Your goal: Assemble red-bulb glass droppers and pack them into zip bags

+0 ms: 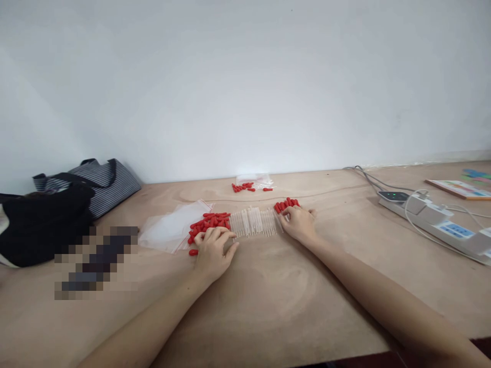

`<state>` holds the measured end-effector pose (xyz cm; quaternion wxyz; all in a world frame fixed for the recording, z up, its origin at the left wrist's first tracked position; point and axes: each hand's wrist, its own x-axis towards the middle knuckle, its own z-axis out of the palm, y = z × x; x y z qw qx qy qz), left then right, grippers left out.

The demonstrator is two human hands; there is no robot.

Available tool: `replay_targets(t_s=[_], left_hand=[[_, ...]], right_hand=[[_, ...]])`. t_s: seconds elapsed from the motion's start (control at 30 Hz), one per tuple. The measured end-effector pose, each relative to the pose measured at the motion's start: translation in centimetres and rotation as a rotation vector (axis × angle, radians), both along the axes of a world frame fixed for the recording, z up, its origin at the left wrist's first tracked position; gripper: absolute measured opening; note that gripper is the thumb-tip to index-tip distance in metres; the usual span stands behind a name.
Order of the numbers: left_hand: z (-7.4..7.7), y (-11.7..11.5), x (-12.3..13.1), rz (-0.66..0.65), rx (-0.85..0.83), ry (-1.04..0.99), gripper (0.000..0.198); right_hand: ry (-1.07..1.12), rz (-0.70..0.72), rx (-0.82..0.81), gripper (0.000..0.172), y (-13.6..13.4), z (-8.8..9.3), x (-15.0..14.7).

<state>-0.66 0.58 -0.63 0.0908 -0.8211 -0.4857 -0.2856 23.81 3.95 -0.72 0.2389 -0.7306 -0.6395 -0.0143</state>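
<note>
Across the bare near stretch of the wooden table (pixel 276 312), both forearms reach in low; bracing the wrists there would probably steady the fingers, since small, rounded parts look apt to roll. The left hand (pixel 212 250) is nearest, loosely spread, palm down, its thumb standing well apart from the fingers. Its fingers bend over the near side of a heap of red pieces (pixel 210 224), seemingly touching it, and nothing shows between finger and thumb. One loose red piece (pixel 193 252) lies just beside that hand; drawing it in to the heap would likely guard against losing it.

Between the hands, thin pale sticks (pixel 251 222) lie side by side in a band. Lifting one by its end, with a light touch, should disturb the neighbours least. At the band's right end, the right hand (pixel 298 224) is narrow, thumb and forefinger curled close together; whether they pinch a stick cannot be told. Just beyond its fingers sits a smaller red cluster (pixel 286 205).

Left of the heap lie clear bags (pixel 169 230). Farthest, near the wall (pixel 245 92), more red bits (pixel 242 187) rest by a small clear packet (pixel 253 179).
</note>
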Motion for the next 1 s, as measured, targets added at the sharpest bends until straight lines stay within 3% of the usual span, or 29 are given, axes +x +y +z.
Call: replay_targets(t_s=[0.3,0.53,0.67,0.73,0.8,0.9,1.0], left_hand=[[2.3,2.8,-2.6,0.26,0.007,0.056,0.013],[2.4,4.6,-2.1,0.226,0.024,0.207,0.017],[2.4,4.6,-1.5,0.243,0.069,0.195,0.015],[2.7,4.0,-1.5,0.223,0.106,0.123,0.015],[2.9,2.9,-1.4,0.127,0.103,0.038,0.015],[2.6,0.8,-1.1,-0.14,-0.043,-0.002,0.013],[1.8,-0.6,-0.8,-0.288,-0.21,0.018,0.009]], right_hand=[[-0.172,0.003,-0.25,0.023,1.4,1.1,-1.5],[-0.193,0.011,-0.266,0.018,1.8,1.4,-2.2],[-0.206,0.05,-0.235,0.022,0.8,2.1,-1.9],[-0.217,0.167,-0.175,0.023,-0.4,2.4,-1.4],[-0.228,0.398,-0.079,0.022,-1.9,2.4,-1.0],[-0.241,0.701,0.01,0.021,-3.7,1.8,-0.4],[-0.233,0.822,0.021,0.022,-4.5,1.2,0.1]])
